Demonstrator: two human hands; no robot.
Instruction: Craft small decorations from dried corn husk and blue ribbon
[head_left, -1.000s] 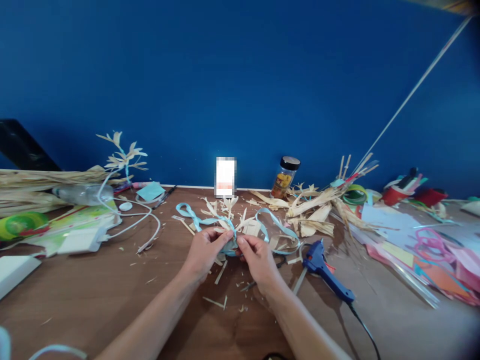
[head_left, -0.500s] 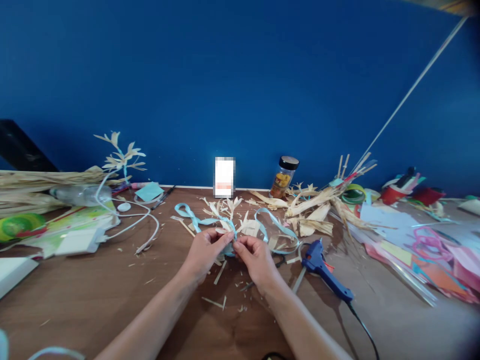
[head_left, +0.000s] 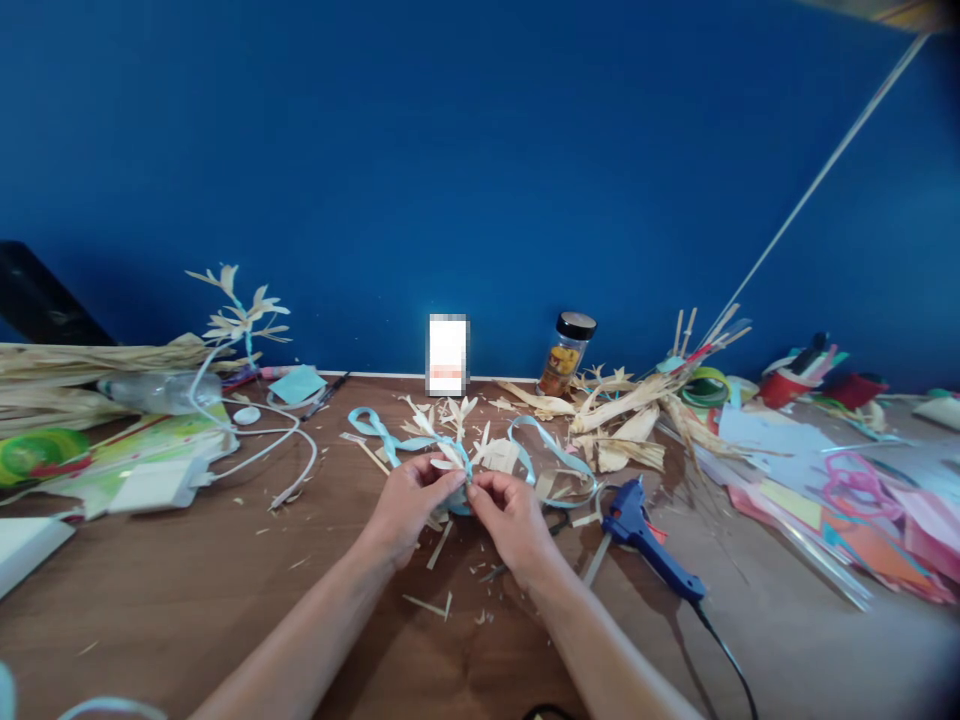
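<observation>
My left hand (head_left: 409, 505) and my right hand (head_left: 514, 515) meet at the middle of the table, thumbs and forefingers pinched. Between them they grip the light-blue-wrapped stem (head_left: 466, 460) of a small flower spray, close to its lower part. Pale, dried husk-like petals (head_left: 462, 412) stand up above my fingertips. Light-blue ribbon (head_left: 409, 441) loops out at the left, and another ribbon loop (head_left: 559, 458) curls beyond my right hand. My fingers hide the stem's lower end.
A blue glue gun (head_left: 643, 535) lies right of my right hand, its cord running toward me. Behind it are dried husks (head_left: 619, 425) and a black-lidded jar (head_left: 566, 355). A finished-looking husk spray (head_left: 247, 315), white cables (head_left: 304, 445) and an adapter (head_left: 161, 484) are left. Scraps litter the brown table (head_left: 315, 610).
Both hands keep their pinch on the stem at nearly the same spot. The flower's petals have tilted slightly left; the whole view has shifted a little.
</observation>
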